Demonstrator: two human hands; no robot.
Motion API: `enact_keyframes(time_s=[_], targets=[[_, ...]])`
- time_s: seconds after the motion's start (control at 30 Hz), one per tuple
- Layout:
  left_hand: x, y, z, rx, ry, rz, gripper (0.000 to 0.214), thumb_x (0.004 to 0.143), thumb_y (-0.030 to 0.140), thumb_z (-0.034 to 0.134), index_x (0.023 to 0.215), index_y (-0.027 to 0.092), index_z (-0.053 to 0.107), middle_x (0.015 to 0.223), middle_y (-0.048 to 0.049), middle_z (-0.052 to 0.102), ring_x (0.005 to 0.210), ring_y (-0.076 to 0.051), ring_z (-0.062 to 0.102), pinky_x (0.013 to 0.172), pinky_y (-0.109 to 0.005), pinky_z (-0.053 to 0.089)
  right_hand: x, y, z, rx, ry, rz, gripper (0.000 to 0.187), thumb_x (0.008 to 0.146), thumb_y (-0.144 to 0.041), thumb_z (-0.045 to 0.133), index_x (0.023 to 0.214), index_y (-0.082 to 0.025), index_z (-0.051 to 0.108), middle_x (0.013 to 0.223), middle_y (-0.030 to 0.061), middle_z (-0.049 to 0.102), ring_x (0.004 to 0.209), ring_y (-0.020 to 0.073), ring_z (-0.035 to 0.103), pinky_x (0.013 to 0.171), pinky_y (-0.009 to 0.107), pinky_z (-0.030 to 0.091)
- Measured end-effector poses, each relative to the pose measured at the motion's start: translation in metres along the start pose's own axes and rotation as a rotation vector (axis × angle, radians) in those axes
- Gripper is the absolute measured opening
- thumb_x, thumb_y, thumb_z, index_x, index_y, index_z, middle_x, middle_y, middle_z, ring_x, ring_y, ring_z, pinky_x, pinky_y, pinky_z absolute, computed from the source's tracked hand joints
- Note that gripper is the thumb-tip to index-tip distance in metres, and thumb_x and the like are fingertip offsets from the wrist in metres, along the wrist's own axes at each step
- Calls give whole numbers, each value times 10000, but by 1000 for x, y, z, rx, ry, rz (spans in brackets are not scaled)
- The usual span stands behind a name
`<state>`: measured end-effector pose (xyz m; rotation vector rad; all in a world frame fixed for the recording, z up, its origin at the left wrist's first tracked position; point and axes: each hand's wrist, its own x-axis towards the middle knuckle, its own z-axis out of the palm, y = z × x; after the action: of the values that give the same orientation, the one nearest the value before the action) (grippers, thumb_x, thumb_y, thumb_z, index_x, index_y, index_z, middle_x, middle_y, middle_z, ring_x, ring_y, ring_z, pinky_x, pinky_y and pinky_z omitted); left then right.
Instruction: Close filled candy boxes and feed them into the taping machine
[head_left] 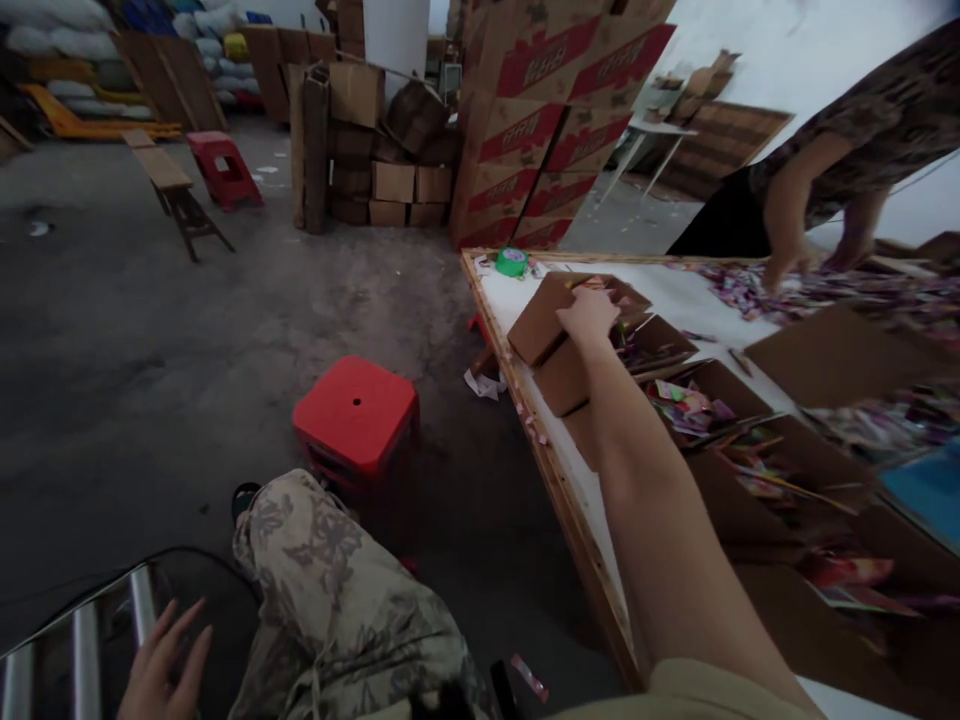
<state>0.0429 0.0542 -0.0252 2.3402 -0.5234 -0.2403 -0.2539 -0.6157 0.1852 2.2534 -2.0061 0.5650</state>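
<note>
The farthest cardboard box (538, 320), at the end of a row on the bench (553, 468), is covered at its top by the right hand (589, 312), whose fingers are partly curled; the fingertips are hidden, so whether anything is gripped cannot be told. The left hand (169, 665) is held well apart from the bench, near metal rollers (86, 650), with fingers loosely spread and nothing visibly held. Colourful packets (686, 400) are seen in nearer boxes (739, 495). The step in hand is judged to be handling at the end box's top; a secure hold, clear of the adjoining box (562, 380), would be called for.
</note>
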Motion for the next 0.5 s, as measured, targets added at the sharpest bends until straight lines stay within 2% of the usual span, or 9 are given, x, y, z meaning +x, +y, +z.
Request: enact_keyframes(time_s=[0.07, 0.13, 0.23, 0.37, 0.43, 0.5], targets=[[4, 15, -2, -59, -33, -22, 601, 665, 701, 601, 1074, 269, 686, 1421, -109, 569, 1220, -424, 591, 975, -563, 533, 3, 2, -11, 58, 60, 10, 343, 808, -234, 655, 1115, -81, 659, 1062, 218, 643, 1063, 327, 572, 944, 494, 425], [8, 33, -1, -153, -39, -60, 601, 651, 687, 622, 1068, 258, 681, 1325, -101, 641, 1255, -413, 573, 1100, -570, 452, -3, 0, -25, 86, 111, -39, 327, 811, -261, 675, 1084, -84, 656, 1012, 200, 635, 1029, 321, 569, 927, 470, 440], [14, 69, 10, -302, -116, -153, 632, 633, 697, 664, 1069, 240, 695, 1194, -75, 709, 1236, -386, 594, 1170, -535, 393, -32, -18, -52, 144, 187, -204, 209, 824, -286, 671, 948, -120, 640, 925, 145, 597, 981, 299, 547, 919, 467, 445], [27, 116, 33, -633, -368, -257, 814, 622, 814, 671, 1139, 186, 681, 1275, -132, 676, 1239, -387, 596, 1119, -534, 446, -105, -64, -93, 304, 233, -593, 175, 850, -308, 645, 772, -180, 555, 805, 72, 531, 912, 260, 513, 892, 442, 447], [34, 132, 41, -790, -495, -297, 951, 571, 904, 628, 1166, 164, 672, 1311, -179, 649, 1264, -413, 572, 1074, -551, 474, -149, -92, -109, 391, 207, -835, 170, 858, -279, 632, 752, -188, 536, 783, 56, 533, 879, 239, 504, 891, 423, 444], [39, 141, 39, -886, -601, -308, 1035, 545, 963, 564, 1192, 163, 671, 1334, -194, 633, 1292, -429, 545, 1054, -569, 479, -196, -122, -117, 466, 161, -1070, 128, 868, -245, 615, 773, -187, 551, 782, 47, 559, 869, 224, 501, 932, 424, 428]])
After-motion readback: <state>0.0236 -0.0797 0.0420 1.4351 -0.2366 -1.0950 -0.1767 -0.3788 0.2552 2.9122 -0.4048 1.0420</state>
